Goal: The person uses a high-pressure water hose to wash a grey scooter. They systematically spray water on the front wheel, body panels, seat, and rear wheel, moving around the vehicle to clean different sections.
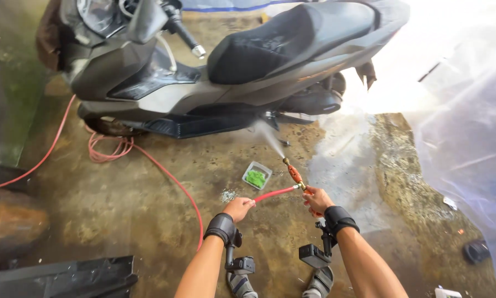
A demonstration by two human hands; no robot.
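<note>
We see a big grey scooter (226, 66) standing at the far side of the wet floor (121, 204). A long red hose (165, 176) curls on the ground at the left and runs near to us. Our right hand (317, 201) is closed tight around the spray nozzle (294, 173), which shoots water at the scooter's low side. Our left hand (239, 209) pinches the hose just beside it. A small tray (257, 175) with something green lies near the nozzle.
</note>
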